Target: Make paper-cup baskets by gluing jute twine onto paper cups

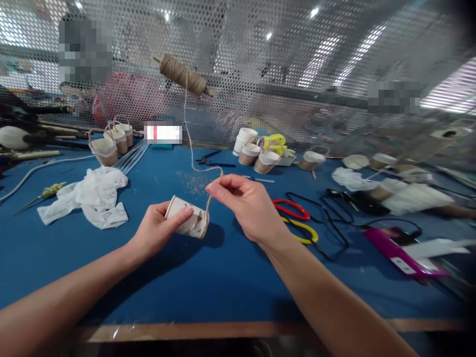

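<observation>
My left hand (158, 223) is closed around a white paper cup (182, 208), which lies tilted on its side above the table. Brownish marks show on the cup's wall near its right end, where twine touches it. Between the thumb and fingers of my right hand (247, 203) is pinched the twine (193, 161), just right of the cup. From there the strand runs loosely up to a spool of brown twine (182, 74) mounted on a rod in front of the mesh.
Twine-wrapped cups (104, 150) stand at the back left, others (266, 161) at the back centre. White cloth (89, 196) lies left. Pliers (213, 161), red-and-yellow-handled scissors (301, 230), black cable (327, 253) and a purple box (403, 253) occupy the blue table (208, 292). Perforated mesh (238, 64) rises behind.
</observation>
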`<state>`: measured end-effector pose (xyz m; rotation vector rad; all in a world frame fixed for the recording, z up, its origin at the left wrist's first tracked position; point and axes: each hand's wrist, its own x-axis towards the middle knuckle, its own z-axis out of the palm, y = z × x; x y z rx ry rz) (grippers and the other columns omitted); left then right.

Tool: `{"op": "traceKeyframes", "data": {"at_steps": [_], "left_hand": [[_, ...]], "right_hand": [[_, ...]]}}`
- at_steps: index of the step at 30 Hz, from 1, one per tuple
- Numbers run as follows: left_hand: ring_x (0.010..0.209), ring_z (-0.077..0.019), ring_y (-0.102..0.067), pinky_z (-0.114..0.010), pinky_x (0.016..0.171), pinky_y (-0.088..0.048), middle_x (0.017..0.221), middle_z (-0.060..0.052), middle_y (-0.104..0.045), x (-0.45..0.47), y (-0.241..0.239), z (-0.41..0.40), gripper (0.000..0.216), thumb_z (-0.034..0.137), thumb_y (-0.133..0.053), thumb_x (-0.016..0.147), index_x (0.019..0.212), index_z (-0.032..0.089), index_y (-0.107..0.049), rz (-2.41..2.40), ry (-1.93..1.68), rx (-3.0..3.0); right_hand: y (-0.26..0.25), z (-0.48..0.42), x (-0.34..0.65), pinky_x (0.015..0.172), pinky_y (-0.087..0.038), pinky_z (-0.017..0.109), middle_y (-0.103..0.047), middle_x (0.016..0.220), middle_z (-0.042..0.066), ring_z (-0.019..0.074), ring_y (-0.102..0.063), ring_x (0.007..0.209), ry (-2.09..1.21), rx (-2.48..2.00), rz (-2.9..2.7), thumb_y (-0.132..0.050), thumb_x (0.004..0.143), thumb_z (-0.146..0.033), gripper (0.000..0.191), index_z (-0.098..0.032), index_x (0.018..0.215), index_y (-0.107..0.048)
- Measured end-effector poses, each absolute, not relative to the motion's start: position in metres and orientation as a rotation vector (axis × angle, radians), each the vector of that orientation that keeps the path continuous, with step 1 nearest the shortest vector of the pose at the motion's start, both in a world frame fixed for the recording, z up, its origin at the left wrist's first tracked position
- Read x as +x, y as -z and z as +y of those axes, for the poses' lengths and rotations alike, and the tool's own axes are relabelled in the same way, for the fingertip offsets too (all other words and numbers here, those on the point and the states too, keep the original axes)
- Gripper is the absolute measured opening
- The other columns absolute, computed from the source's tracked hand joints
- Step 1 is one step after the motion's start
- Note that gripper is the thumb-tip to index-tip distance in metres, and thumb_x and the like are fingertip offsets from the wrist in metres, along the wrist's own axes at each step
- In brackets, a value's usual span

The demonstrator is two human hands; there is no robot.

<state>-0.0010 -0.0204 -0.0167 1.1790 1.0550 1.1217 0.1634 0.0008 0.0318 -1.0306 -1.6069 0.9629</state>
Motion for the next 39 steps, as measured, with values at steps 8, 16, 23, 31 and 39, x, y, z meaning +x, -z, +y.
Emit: {"op": "traceKeyframes", "data": {"at_steps": [8, 16, 23, 31, 39], "left_hand": [[0.052, -0.0096, -0.054, -0.019, 0.053, -0.046, 0.062, -0.002, -0.067, 0.002, 0.012, -0.024, 0.025, 0.034, -0.069, 0.062, 0.071, 0.011, -0.068, 1.092, -1.094, 1.173], [0.052, -0.0104, -0.054, -0.020, 0.052, -0.047, 0.062, -0.003, -0.067, 0.001, 0.012, -0.028, 0.023, 0.033, -0.068, 0.063, 0.070, 0.011, -0.069, 1.094, -1.131, 1.255], [0.050, -0.0093, -0.052, -0.018, 0.050, -0.045, 0.060, -0.002, -0.065, 0.000, 0.013, -0.030, 0.021, 0.032, -0.068, 0.063, 0.066, 0.012, -0.068, 1.081, -1.172, 1.290], [0.051, -0.0099, -0.054, -0.018, 0.050, -0.046, 0.061, -0.003, -0.067, 0.000, 0.013, -0.029, 0.020, 0.032, -0.068, 0.063, 0.067, 0.012, -0.069, 1.093, -1.198, 1.329], [0.051, -0.0096, -0.054, -0.017, 0.050, -0.047, 0.061, -0.002, -0.068, -0.001, 0.011, -0.030, 0.017, 0.030, -0.068, 0.063, 0.066, 0.013, -0.069, 1.077, -1.206, 1.324]], "right_hand": [[-0.028, 0.008, 0.168, 0.060, -0.040, 0.025, -0.055, 0.062, -0.002, 0.0100, -0.047, 0.059, -0.913, -1.075, -1.573, -0.064, 0.069, -0.035, 0.019, -0.017, 0.067, -0.060], [-0.020, 0.013, 0.170, 0.060, -0.039, 0.025, -0.054, 0.062, -0.002, 0.0103, -0.046, 0.060, -0.900, -1.129, -1.564, -0.063, 0.069, -0.036, 0.019, -0.017, 0.065, -0.059], [-0.013, 0.016, 0.171, 0.059, -0.037, 0.025, -0.052, 0.061, -0.002, 0.0096, -0.044, 0.058, -0.932, -1.137, -1.590, -0.063, 0.070, -0.035, 0.020, -0.016, 0.066, -0.059], [-0.012, 0.014, 0.171, 0.058, -0.037, 0.025, -0.053, 0.060, -0.003, 0.0100, -0.045, 0.057, -0.910, -1.190, -1.564, -0.062, 0.069, -0.037, 0.021, -0.017, 0.065, -0.058], [-0.015, 0.011, 0.172, 0.056, -0.038, 0.024, -0.053, 0.060, -0.002, 0.0102, -0.045, 0.057, -0.811, -1.195, -1.577, -0.060, 0.071, -0.037, 0.021, -0.016, 0.066, -0.059]]}}
